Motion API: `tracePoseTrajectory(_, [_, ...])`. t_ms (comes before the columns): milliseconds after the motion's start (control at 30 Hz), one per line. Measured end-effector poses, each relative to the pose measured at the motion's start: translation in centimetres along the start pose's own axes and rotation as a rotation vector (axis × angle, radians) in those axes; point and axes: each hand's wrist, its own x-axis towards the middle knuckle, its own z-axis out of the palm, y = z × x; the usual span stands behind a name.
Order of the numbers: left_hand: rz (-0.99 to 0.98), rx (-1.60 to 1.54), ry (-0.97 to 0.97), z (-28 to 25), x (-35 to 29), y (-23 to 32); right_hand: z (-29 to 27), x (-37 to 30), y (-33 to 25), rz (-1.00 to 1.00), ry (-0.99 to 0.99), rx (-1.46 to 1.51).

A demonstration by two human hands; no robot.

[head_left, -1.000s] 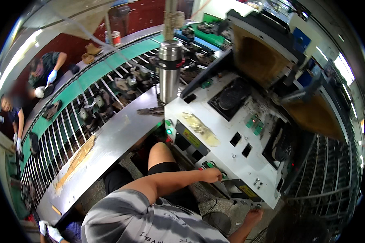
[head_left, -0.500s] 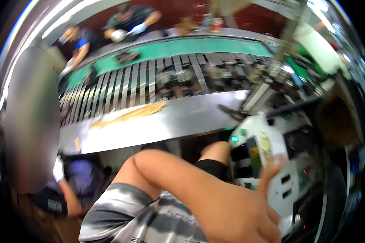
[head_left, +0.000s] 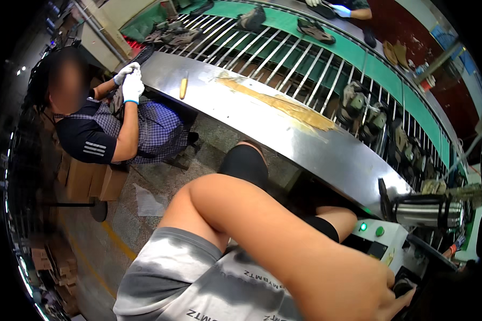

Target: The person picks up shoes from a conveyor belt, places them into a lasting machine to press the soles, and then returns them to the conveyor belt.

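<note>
Bare and bent, my left arm crosses from the lower left, and my left hand is at the lower right with its fingers curled. What they close on is hidden. A dark rounded thing lies just beyond the knuckles, beside a few bare fingertips; I cannot tell which of my hands these belong to. No right forearm shows. Above the left hand is a white machine panel with a lit green button and a darker green knob.
A metal bench runs diagonally, with a yellow-brown stain and a wooden-handled tool. Behind it, shoes sit on a barred conveyor. A seated co-worker's gloved hands are at left. Cardboard boxes stand lower left.
My view has swung left, so the seated co-worker and floor show more fully. The machine panel has shifted toward the lower right, and the picture is sharper. My left arm stays bent across.
</note>
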Motion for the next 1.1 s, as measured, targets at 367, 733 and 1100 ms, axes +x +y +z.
tracePoseTrajectory(367, [-1.110, -0.504, 0.240, 9.3, -25.8, -11.1, -2.6, -10.6, 9.5, -0.166, 0.210, 0.403])
tracePoseTrajectory(733, [-0.945, -0.998, 0.383, 13.3, -24.3, -15.4, -6.6, -29.5, 0.3, 0.059, -1.344, 1.609])
tracePoseTrajectory(1100, [-1.147, -0.697, 1.464, -8.6, -38.7, -16.5, -8.5, -56.8, -14.5, -0.993, -1.785, 0.881])
